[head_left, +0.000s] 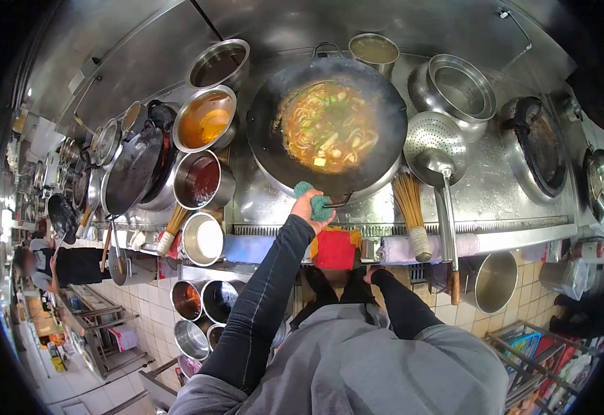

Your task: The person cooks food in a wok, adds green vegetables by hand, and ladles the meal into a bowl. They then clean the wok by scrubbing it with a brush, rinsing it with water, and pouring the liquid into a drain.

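Note:
A large black wok [267, 131] sits on the burner, filled with noodles in orange broth [326, 128] with green bits and tofu. My left hand [307, 206] reaches up to the wok's near rim and grips a teal cloth [320, 205] wrapped over the wok handle. My right hand [370, 274] is low, at the front of the stove just below a red and yellow cloth [334, 249]. It is mostly hidden by my sleeve, so I cannot tell whether it holds anything.
A perforated ladle [435, 142] and a bamboo brush [410, 207] lie to the right of the wok. Sauce bowls [205, 117] and a dark lidded wok [132, 169] stand on the left. Another burner wok [537, 149] is at far right. Another person [67, 266] works at far left.

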`<state>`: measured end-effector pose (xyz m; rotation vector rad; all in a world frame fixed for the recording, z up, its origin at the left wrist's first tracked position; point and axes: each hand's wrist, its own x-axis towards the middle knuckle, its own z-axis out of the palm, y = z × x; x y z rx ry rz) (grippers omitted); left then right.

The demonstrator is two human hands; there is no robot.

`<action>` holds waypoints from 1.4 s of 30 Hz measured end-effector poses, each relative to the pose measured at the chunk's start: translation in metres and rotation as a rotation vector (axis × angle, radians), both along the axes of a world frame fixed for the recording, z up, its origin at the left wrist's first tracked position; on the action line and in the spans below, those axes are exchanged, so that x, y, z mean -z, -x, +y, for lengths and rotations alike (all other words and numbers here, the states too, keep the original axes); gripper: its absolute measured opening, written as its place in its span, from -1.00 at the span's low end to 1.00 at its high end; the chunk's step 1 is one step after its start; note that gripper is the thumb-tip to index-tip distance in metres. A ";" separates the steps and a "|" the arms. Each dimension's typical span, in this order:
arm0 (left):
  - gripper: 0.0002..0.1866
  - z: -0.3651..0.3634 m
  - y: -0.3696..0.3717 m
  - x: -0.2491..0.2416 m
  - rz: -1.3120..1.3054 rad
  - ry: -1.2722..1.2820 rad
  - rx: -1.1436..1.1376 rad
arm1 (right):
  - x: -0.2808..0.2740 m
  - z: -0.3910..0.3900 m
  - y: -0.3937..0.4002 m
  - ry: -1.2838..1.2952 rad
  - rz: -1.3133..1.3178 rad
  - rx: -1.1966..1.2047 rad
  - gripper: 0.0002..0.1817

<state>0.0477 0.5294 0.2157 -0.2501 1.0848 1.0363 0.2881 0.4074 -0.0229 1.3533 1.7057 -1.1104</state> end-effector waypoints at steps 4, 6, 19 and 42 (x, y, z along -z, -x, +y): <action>-0.78 -0.004 0.005 0.006 -0.002 -0.022 0.055 | 0.013 0.001 -0.001 0.056 0.021 0.125 -0.19; -0.60 -0.006 0.013 0.000 -0.092 -0.059 0.126 | 0.006 -0.008 -0.006 0.001 -0.020 0.080 -0.18; -0.62 -0.146 0.063 0.039 -0.200 -0.463 0.299 | 0.007 -0.126 -0.166 -0.256 -0.038 0.603 -0.63; -0.23 -0.291 0.025 0.192 1.350 -0.130 1.656 | -0.028 -0.183 -0.155 -0.079 0.492 1.166 -0.70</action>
